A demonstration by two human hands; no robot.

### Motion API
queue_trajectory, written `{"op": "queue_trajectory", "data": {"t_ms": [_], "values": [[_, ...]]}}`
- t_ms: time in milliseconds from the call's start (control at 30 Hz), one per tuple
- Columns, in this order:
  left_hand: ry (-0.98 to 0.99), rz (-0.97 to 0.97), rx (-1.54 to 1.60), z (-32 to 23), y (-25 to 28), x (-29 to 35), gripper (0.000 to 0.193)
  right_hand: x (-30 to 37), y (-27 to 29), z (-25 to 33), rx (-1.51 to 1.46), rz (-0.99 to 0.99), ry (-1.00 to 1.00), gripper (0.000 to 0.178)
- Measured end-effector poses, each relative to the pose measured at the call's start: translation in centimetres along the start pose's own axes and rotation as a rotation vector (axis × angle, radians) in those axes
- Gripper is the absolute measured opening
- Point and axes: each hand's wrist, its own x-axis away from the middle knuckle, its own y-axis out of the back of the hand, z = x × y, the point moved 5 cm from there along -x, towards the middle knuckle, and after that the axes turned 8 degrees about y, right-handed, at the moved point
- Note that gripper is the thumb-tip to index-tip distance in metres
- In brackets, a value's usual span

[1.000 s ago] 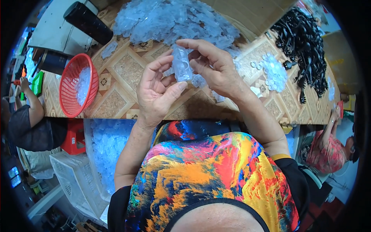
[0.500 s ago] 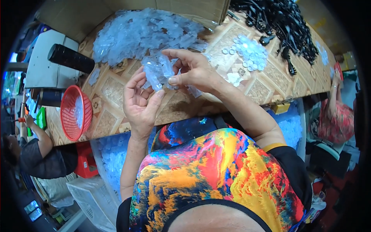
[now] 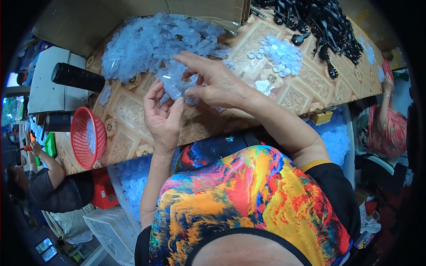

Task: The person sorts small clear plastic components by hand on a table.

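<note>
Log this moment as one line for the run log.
left hand: cupped under clear plastic pieces | right hand: pinching same pieces | behind: clear plastic pile | left: red basket | right: small round caps

My left hand was raised in front of me with its palm turned up and toward me, the fingers curled loosely upward and the thumb standing near them. Its forearm rose straight from the lower part of the view, bare to the elbow. My right hand lay across from the right, palm down, the index finger stretched out to the left and the other fingers bent, thumb tucked beneath toward my left fingertips. The two hands met at the fingertips. My right forearm ran back at a slant to my short sleeve.
</note>
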Motion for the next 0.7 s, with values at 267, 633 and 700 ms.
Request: {"op": "queue_trajectory", "data": {"t_ms": [267, 633, 700], "values": [[-0.144, -0.055, -0.267, 1.1, 1.3, -0.1, 0.054, 0.6, 6.6, -5.5, 0.661, -0.128, -0.326, 0.038], [-0.407, -0.132, -0.745, -0.7, 6.9, 3.1, 0.049, 1.4, -0.5, -3.1, 0.423, -0.197, -0.517, 0.035], [-0.419, -0.121, -0.675, -0.9, 7.9, 4.8, 0.047, 2.3, -1.8, -2.0, 0.719, -0.166, -0.277, 0.026]]}}
